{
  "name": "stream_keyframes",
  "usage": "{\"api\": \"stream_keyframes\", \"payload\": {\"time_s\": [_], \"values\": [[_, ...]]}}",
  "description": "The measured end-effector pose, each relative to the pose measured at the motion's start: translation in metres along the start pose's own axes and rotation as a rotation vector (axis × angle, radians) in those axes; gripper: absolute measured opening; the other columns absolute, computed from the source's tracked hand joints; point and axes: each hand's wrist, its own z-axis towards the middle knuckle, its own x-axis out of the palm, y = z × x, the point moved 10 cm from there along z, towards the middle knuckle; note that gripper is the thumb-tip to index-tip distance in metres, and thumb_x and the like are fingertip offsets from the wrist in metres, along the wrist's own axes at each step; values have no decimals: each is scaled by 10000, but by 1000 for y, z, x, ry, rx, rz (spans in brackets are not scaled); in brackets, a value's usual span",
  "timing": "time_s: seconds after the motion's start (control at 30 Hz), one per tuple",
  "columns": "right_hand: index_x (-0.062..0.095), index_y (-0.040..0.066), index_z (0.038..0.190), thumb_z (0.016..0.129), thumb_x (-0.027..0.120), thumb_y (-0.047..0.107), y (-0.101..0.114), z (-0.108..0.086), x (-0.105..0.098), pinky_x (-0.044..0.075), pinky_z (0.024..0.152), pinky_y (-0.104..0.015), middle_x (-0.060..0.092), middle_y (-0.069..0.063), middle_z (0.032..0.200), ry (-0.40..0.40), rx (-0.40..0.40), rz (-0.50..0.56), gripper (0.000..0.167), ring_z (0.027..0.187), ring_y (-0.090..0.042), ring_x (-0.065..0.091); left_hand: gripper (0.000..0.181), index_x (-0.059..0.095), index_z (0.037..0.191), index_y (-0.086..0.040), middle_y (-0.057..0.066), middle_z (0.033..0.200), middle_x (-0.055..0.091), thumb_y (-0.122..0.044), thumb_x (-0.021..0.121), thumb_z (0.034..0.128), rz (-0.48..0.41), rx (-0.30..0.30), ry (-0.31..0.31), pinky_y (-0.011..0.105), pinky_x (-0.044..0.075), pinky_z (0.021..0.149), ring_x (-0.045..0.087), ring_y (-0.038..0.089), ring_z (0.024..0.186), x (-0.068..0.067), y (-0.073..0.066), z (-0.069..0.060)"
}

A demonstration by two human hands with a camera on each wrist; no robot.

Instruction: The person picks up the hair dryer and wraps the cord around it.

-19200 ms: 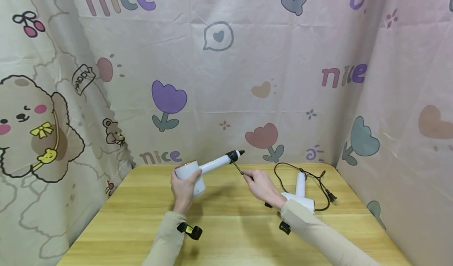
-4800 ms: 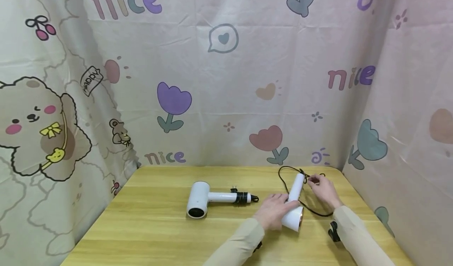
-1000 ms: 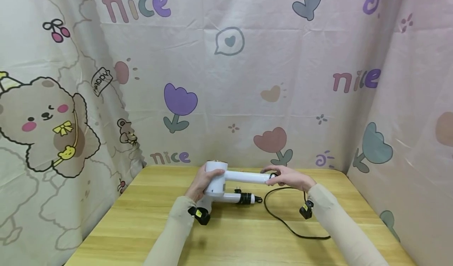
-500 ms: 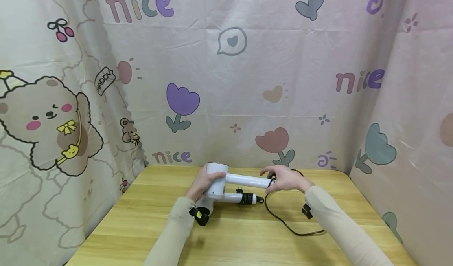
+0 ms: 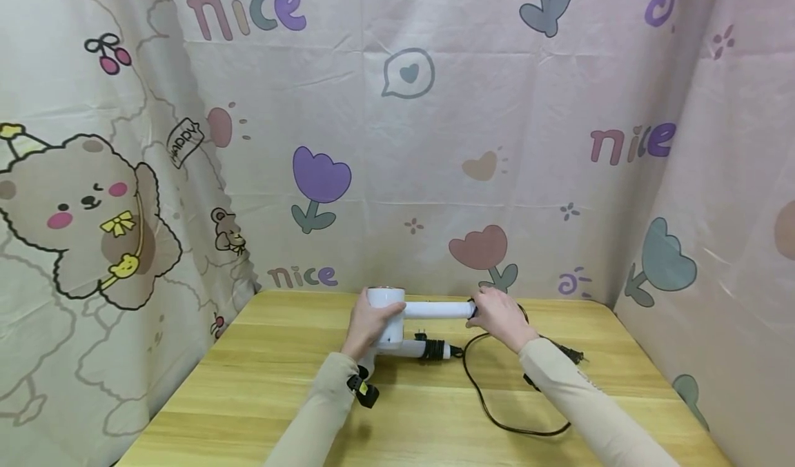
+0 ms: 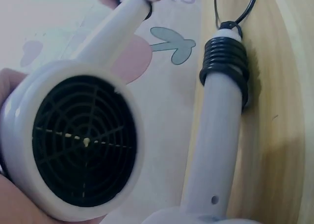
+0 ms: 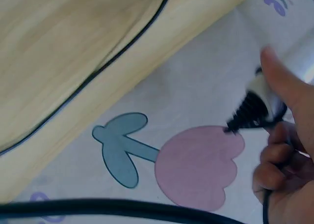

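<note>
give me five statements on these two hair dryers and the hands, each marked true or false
1. The left hand grips the held dryer by its head. True.
2. The right hand rests flat by the left hand. False: it is at the held dryer's handle end, fingers curled round the loose cord.
3. The lower dryer has a wound cord round its handle. True.
4. The loose cord is fully wound up. False: a long loop hangs free.
5. Both dryers are white. True.

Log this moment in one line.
left hand: holds white hair dryer; right hand: grips black cord at handle end; second dryer: on table, with coiled cord
</note>
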Motion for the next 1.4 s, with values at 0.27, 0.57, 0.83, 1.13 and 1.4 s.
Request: {"api": "stream_keyframes", "payload": {"time_s": [0.27,0.57,0.83,1.13,1.4], "values": [[679,36,1032,789,810,146,3,-6,-8,519,550,-338,670,-58,788,-277,1,100,298,669,-198,622,762,487,1294,-83,161,1073,612,-427,840,712,-79,24,-156,347,585,681,636,269,861,-7,-2,-4],[632,34,1054,979,582,103,-15,-18,-8,477,556,-316,683,-94,830,-438,205,370,113,661,-186,595,812,480,1330,-69,152,1073,614,-385,863,687,-126,53,-234,337,567,696,622,276,874,-7,-3,-6],[660,61,974,980,597,216,-37,-19,12,480,631,-306,698,-119,894,-328,505,668,167,741,-210,605,816,477,1330,-77,151,1103,617,-366,874,679,-143,81,-259,366,576,724,622,286,893,-5,-5,-8],[696,36,1107,919,691,281,-60,-32,62,309,558,-188,681,108,840,-98,928,1346,309,704,-89,437,843,454,1358,-94,151,1136,611,-376,875,684,-179,102,-215,391,588,755,628,297,925,-1,-7,-8],[651,98,1088,1000,544,359,-45,-27,73,267,486,-172,558,101,728,195,760,1537,295,583,-53,322,857,418,1388,-72,161,1166,567,-368,854,712,-257,7,-152,367,585,755,609,279,957,3,5,-3]]}}
